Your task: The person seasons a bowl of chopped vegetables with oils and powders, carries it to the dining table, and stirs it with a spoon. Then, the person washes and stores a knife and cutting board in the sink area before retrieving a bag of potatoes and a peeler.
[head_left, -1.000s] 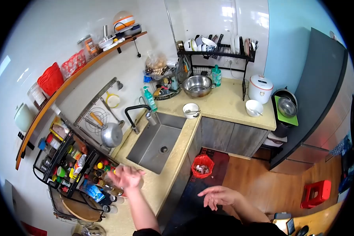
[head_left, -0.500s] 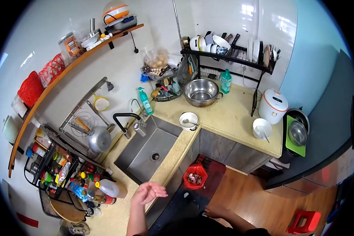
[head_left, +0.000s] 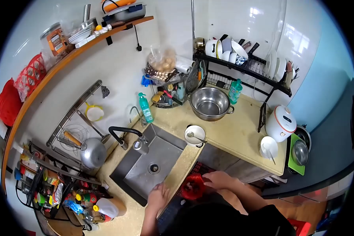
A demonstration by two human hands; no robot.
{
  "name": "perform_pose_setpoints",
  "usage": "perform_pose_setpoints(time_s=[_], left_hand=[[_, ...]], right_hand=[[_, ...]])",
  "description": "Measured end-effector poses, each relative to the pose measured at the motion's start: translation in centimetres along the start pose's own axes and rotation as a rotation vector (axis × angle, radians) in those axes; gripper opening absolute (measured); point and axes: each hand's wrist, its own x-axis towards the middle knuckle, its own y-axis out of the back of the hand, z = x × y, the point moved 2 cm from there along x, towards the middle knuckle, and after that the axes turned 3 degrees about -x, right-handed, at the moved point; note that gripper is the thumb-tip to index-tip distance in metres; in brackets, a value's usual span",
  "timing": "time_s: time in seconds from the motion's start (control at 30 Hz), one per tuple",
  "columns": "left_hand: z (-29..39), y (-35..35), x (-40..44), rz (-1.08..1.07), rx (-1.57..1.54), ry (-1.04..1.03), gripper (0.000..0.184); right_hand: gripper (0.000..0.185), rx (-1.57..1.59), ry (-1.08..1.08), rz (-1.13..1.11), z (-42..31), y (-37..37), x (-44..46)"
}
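My left hand [head_left: 158,196] is over the front edge of the sink [head_left: 139,195], fingers loosely bent and slightly apart, with nothing in it. Farther right, my right hand [head_left: 216,180] reaches forward with its fingers stretched out and holds nothing I can see. In the view it overlaps the right rim of a red bin [head_left: 198,191] on the floor; whether it touches the bin I cannot tell. The sink's black faucet [head_left: 124,130] arches over the basin. A white bowl [head_left: 200,130] with a spoon stands at the sink's right corner.
A steel pot [head_left: 210,112], green bottle [head_left: 235,92], rice cooker [head_left: 280,125] and another white bowl [head_left: 264,146] stand on the counter. Left of the sink are a plastic jug [head_left: 109,207] and several seasoning bottles. A dish rack [head_left: 244,67] holds bowls and knives. A pan [head_left: 93,153] hangs on the wall.
My view has moved closer to the counter. My left hand has lowered and shifted right toward the sink's front edge. My right hand has come forward from my body to beside the red bin.
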Motion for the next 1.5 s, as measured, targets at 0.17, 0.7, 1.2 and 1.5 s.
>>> perform_pose_setpoints(time_s=[0.17, 0.7, 1.2, 1.5], left_hand=[[-2.0, -0.3, -0.7, -0.106, -0.04, 0.076, 0.046], [14.2, -11.8, 3.3, 0.301, -0.481, 0.685, 0.045], [18.8, -12.3, 4.0, 0.511, -0.462, 0.779, 0.041], [19.2, -14.4, 2.2, 0.554, -0.443, 0.832, 0.041]], right_hand=[[0.042, -0.056, 0.067, -0.027, 2.8, 11.2, 8.1], [0.056, -0.256, 0.401, 0.592, 3.1, 47.0, 56.9], [0.06, -0.294, 0.504, 0.546, 6.4, 47.4, 57.7], [0.033, -0.518, 0.433, 0.456, 6.2, 49.2, 61.7]])
